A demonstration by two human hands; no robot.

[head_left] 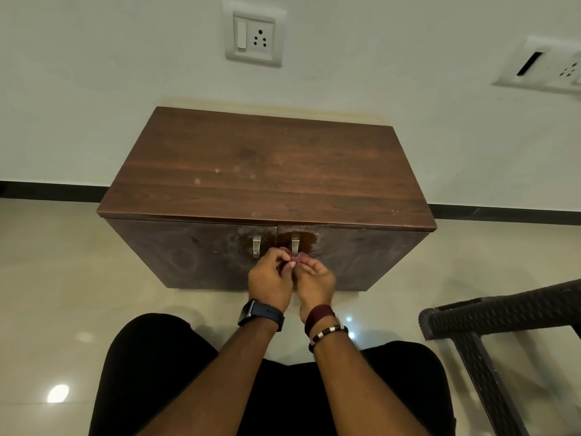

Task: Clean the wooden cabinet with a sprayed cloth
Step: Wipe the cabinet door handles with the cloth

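A low dark wooden cabinet (pixel 267 171) stands against the wall, its top marked with pale spots. Its two front doors carry metal handles (pixel 257 246), and the doors show smeared dusty patches, with a cleaner dark patch around the right handle (pixel 295 242). My left hand (pixel 270 280) and my right hand (pixel 314 280) meet in front of the doors, just below the handles. Both hold a small pink cloth (pixel 297 259) bunched between the fingers; most of it is hidden by the fingers.
A dark woven chair (pixel 490 322) stands at the right, close to my right forearm. Glossy tiled floor (pixel 63 294) surrounds the cabinet. Wall sockets (pixel 254 34) sit above it. My knees in black trousers (pixel 151 357) fill the lower view.
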